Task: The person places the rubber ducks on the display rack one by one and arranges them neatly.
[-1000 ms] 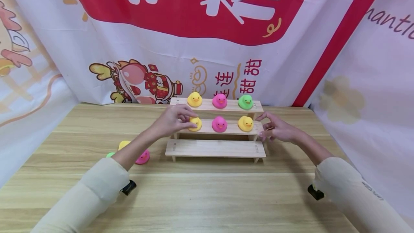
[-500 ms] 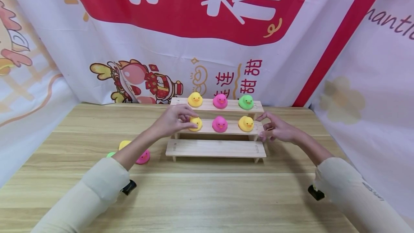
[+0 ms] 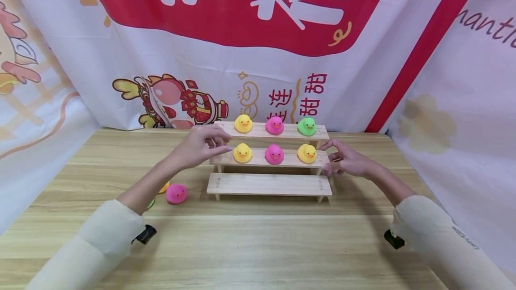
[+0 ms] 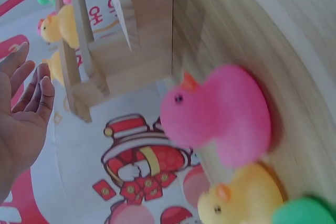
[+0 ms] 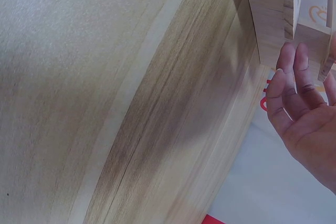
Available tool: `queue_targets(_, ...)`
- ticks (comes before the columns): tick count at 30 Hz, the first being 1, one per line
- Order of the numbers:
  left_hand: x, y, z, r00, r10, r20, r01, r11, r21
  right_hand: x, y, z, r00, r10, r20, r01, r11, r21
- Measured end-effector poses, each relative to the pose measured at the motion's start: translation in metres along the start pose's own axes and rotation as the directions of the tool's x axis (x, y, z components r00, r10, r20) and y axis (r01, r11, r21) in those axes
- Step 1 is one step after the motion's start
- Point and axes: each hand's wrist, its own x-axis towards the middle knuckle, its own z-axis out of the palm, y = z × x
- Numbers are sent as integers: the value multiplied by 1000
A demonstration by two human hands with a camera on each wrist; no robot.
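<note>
My left hand [image 3: 201, 146] is just left of a yellow rubber duck [image 3: 242, 153] on the middle step of a wooden three-step stand [image 3: 269, 184]. Its fingers are relaxed, with nothing between them, and in the left wrist view the hand [image 4: 23, 108] is apart from the stand. At the middle step's right end, my right hand [image 3: 346, 161] grips the stand with thumb and fingers. A pink duck [image 3: 274, 154] and another yellow duck [image 3: 306, 153] share that step. Yellow [image 3: 243, 123], pink [image 3: 274, 125] and green [image 3: 307, 126] ducks sit on the top step.
Left of the stand, a pink duck [image 3: 176, 194] lies on the wooden table [image 3: 258, 245]. Beside it are a yellow duck [image 4: 244, 195] and a green one [image 4: 304, 212], mostly hidden by my left forearm in the head view. A printed cloth [image 3: 181, 57] hangs behind.
My left hand has let go of the yellow duck at the left of the middle step and moved left. That duck stays on the step. My right hand has not moved.
</note>
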Motion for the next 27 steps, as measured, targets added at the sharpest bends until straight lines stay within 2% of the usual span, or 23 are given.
queue_targets(4, -10, -5, -13, 1000, -22, 7, 21, 998, 52, 0, -1, 0, 1000, 8, 6, -8, 1000, -8)
queue_targets(11, -31, -16, -35, 993, -112, 26, 108, 988, 112, 1, -1, -1, 1000, 22, 6, -22, 999, -36)
queue_targets(16, -45, -29, -48, 986, -155, 60, 145, 979, 144, 0, -1, 0, 1000, 19, 3, -19, 999, -36)
queue_targets(27, -77, -57, -72, 947, -247, 205, 212, 960, 181, 0, -1, -1, 1000, 13, 5, -13, 999, -34)
